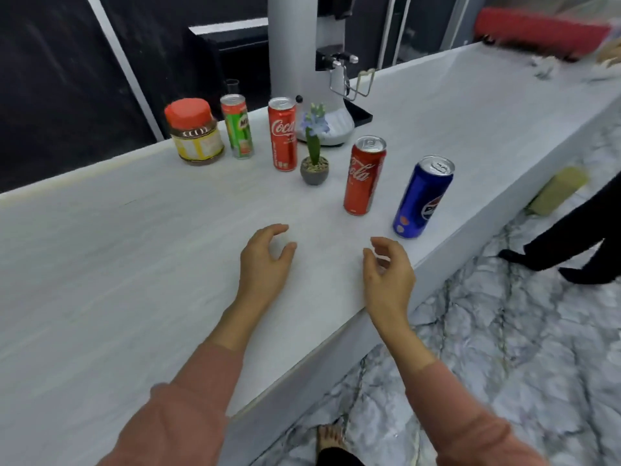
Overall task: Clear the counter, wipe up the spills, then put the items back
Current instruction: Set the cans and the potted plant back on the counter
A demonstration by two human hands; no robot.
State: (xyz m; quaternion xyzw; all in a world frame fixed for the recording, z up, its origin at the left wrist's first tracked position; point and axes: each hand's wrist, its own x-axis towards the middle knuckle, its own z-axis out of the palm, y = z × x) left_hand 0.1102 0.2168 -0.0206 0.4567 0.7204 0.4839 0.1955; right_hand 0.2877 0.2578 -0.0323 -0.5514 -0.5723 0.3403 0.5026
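Plainly, nothing is held: the left hand (265,260) and the right hand (388,274) are poised low over the bench (117,247), palms down, with the fingers loosely curled and relaxed round nothing. Both forearms, in pink sleeves, are stretched forward from the near edge. The right hand is placed close to the bench's front edge, nearest the Pepsi can (423,196), which stands upright just beyond it. The nearer Coca-Cola can (364,176) stands beside that, to the left. Farther back, a small potted plant (314,163), a second Coca-Cola can (283,134), a Milo can (238,127) and a red-lidded jar (195,131) are ranged upright in a loose row.

The cans are slim, tall and smooth-walled, so they are judged easily tipped and somewhat slippery. Whether they are full cannot be told. Each is best wrapped round the mid-body and not squeezed hard, since thin walls dent. The jar is probably glass, heavier and breakable, and should be taken round the body rather than by the lid. The plant looks light and top-heavy, so it should be lifted by the pot, not the stem. No spill can be made out on the bench.
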